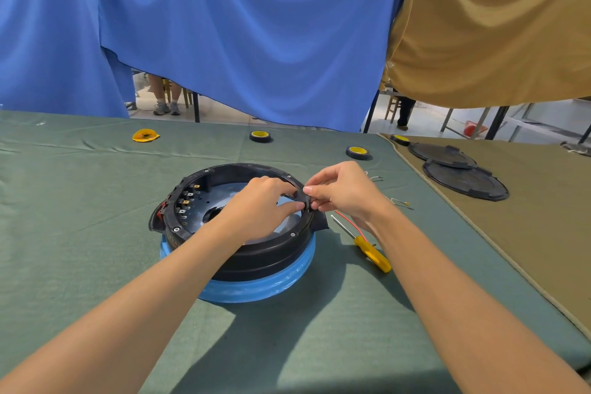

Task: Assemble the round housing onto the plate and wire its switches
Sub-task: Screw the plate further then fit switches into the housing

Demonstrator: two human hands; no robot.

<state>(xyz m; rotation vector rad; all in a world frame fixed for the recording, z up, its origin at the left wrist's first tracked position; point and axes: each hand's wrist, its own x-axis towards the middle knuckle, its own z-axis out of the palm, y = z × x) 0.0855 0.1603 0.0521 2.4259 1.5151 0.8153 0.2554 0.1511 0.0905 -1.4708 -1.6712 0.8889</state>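
Left hand (259,203) and right hand (347,193) pinch a small black piece (306,199) on round plastic housing (259,254).

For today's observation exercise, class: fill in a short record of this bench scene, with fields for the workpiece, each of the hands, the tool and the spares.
Workpiece: round housing, black, open side up, on a blue-wrapped base
Left hand: pinches a small black part at the housing's right rim
Right hand: pinches the same black part
Tool: yellow-handled screwdriver, lying right of the housing
Spares: tape rolls at the far side; two black lids on tan cloth
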